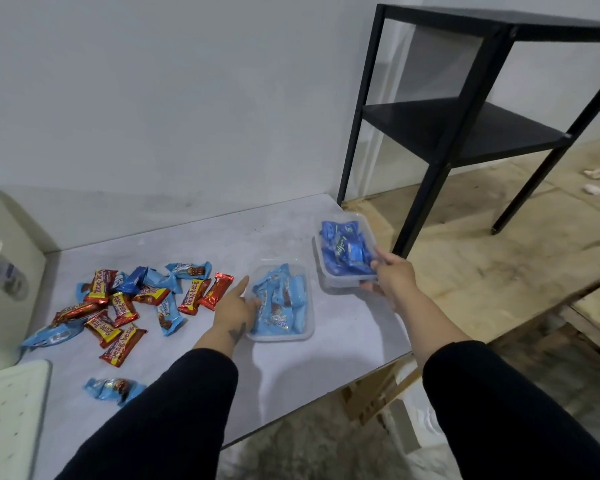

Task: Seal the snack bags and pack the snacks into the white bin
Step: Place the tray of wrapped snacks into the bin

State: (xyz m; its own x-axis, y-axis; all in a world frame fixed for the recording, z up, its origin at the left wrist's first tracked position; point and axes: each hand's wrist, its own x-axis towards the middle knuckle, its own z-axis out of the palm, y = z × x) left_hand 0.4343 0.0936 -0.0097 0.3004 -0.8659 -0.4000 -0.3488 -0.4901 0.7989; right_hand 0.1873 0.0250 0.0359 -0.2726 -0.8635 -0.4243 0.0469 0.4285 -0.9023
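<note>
At the far left edge stands a white box-like unit [0,271], and below it the corner of a white perforated panel [11,410]; whether either is the white bin I cannot tell. Left of the left hand, loose wrapped snacks lie scattered on the grey table [187,244]: a heap of red Beng-Beng bars [118,313] mixed with blue packets, and one light blue packet [113,388] apart, beside the left sleeve.

The left hand [234,306] rests at the near left rim of a clear tray [281,301] packed with light blue packets, forefinger stretched out, the other fingers loosely curled and gripping nothing; it probably steadies that tray.

To the right, the right hand [392,271] is pinched on the near right corner of a second clear tray [345,249] holding dark blue packets, thumb on the rim, fingers under. That tray sits at the table's far right corner, probably being carried or shifted.

Beyond the right hand a black metal shelf stand [465,126] rises close by, the one obstacle near that tray.
</note>
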